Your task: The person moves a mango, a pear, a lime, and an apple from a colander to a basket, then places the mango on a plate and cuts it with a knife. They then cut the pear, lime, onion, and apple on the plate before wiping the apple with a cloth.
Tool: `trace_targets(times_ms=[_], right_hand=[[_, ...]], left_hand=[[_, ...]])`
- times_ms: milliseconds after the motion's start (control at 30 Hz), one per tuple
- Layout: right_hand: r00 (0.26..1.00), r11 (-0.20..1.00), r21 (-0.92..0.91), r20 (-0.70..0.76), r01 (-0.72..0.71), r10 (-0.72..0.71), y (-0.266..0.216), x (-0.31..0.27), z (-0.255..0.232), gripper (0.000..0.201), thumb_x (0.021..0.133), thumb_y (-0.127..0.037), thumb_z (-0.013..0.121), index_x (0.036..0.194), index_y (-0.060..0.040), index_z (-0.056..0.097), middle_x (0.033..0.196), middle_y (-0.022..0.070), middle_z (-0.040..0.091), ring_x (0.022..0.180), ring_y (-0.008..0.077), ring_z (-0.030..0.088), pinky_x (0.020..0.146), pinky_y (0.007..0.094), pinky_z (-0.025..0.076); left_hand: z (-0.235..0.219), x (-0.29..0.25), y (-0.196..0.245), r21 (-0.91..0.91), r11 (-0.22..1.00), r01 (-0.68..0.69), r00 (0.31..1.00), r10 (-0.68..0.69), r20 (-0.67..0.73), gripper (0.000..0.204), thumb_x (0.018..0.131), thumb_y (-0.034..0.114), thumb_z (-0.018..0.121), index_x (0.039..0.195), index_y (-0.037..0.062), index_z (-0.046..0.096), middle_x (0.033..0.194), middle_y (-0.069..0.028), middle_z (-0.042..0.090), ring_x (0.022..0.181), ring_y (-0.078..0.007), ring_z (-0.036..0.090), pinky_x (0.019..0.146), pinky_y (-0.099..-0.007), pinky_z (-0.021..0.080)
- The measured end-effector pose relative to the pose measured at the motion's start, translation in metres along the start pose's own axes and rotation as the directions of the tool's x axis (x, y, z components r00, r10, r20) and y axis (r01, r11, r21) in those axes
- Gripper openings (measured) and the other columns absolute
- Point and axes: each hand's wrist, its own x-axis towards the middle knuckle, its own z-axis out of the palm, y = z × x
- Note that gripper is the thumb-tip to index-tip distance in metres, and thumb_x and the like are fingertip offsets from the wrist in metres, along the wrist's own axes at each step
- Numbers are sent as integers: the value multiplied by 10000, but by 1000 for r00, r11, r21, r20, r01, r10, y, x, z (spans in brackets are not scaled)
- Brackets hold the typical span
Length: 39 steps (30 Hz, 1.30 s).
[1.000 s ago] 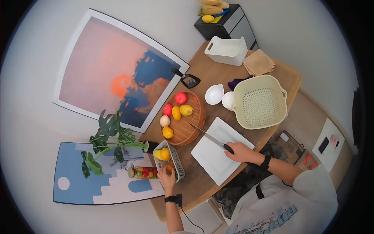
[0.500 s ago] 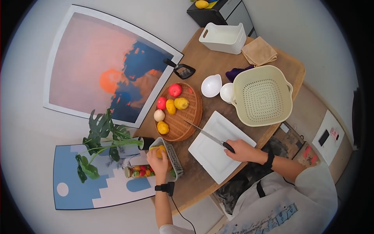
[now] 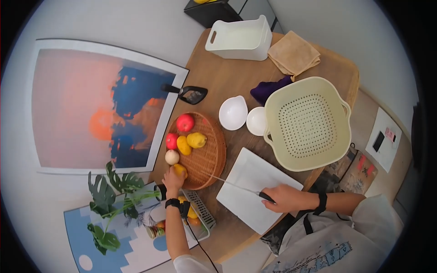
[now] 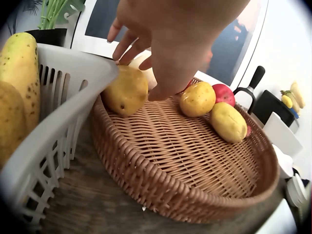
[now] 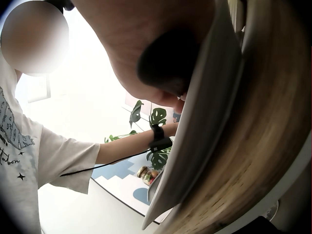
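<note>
My left hand (image 3: 174,181) is at the lower-left edge of the round wicker tray (image 3: 205,159), by a yellow fruit (image 3: 180,170). In the left wrist view its fingers spread loosely above and behind that fruit (image 4: 126,91), with the thumb at its right side; whether they touch it I cannot tell. Other yellow fruits (image 4: 197,99), red ones (image 3: 185,122) and a pale round one (image 3: 172,157) share the tray. My right hand (image 3: 287,199) grips the black handle of a knife (image 3: 236,186), its blade extending over the white board (image 3: 255,207) toward the tray.
A grey basket (image 3: 205,214) of fruit and a potted plant (image 3: 160,192) stand beside my left forearm. Beyond the board are a cream colander (image 3: 273,150), white bowls (image 3: 233,113), a purple cloth (image 3: 269,89), a tan cloth (image 3: 293,52), a white bin (image 3: 239,53) and a black-handled utensil (image 3: 193,95).
My left hand has left the grey basket, where it was over the fruit, and moved to the wicker tray's edge. The head view has shifted; my right hand still grips the knife.
</note>
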Motion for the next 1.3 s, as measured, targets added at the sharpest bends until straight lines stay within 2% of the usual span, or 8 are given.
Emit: trace_targets(times_ms=[267,367,667,900,967,1100,1200,1300], right_hand=[[1000,1000,-3,7,-28,28,2,0,5,225,934,-234,639,970,-20,583,592,183,597,557,417,625,529,492,504],[1000,1000,-24,-8,-3,3,0,1,1,232,938,-238,627,958,-13,572,609,197,602,580,430,625,545,503,499],[993,993,-107,-106,43,-54,2,-1,11,245,945,-241,613,947,-1,562,708,256,613,706,476,620,640,535,491],[977,993,-91,-190,81,-97,10,6,21,226,952,-226,624,948,-2,600,763,256,629,731,464,618,639,489,485],[982,998,-60,-188,19,-30,3,-1,20,226,971,-214,635,1043,0,647,741,171,633,632,246,600,631,383,496],[991,999,-25,-130,-36,32,-44,-25,5,218,984,-201,620,1094,-20,669,661,29,603,575,105,560,553,297,459],[988,987,-103,-107,-124,113,-60,-41,1,221,986,-202,626,1073,0,654,630,50,588,580,122,584,573,297,474],[978,980,-53,-93,-190,185,-69,-60,5,228,997,-199,615,1088,6,654,618,4,564,535,82,534,522,263,437]], left_hand=[[16,3,13,55,998,-13,996,17,-83,748,774,463,744,1405,131,515,1244,-181,600,1181,-395,538,991,-578,407],[7,-8,7,-83,994,-75,995,69,-72,755,743,440,771,1391,129,539,1226,-172,603,1167,-392,540,983,-554,422],[-92,-176,78,-325,746,-581,758,352,-549,629,704,150,783,1277,2,568,1186,-212,608,1095,-411,548,955,-490,458],[24,-280,165,-682,532,-502,847,142,-512,612,768,148,781,1316,-2,553,1278,-238,555,1200,-430,520,1041,-458,433],[31,-285,177,-721,505,-474,845,30,-534,593,802,162,778,1328,1,554,1294,-247,536,1202,-430,519,1045,-452,427],[51,-287,188,-839,407,-362,862,-197,-468,639,831,137,756,1386,-25,483,1270,-254,517,1188,-431,508,1033,-464,435],[38,-295,189,-861,292,-417,818,-294,-495,655,853,171,731,1401,-37,438,1268,-234,524,1158,-418,507,1026,-471,402],[40,-299,182,-830,415,-373,841,-226,-491,695,853,211,730,1414,-41,406,1277,-232,518,1188,-411,487,1043,-473,357]])
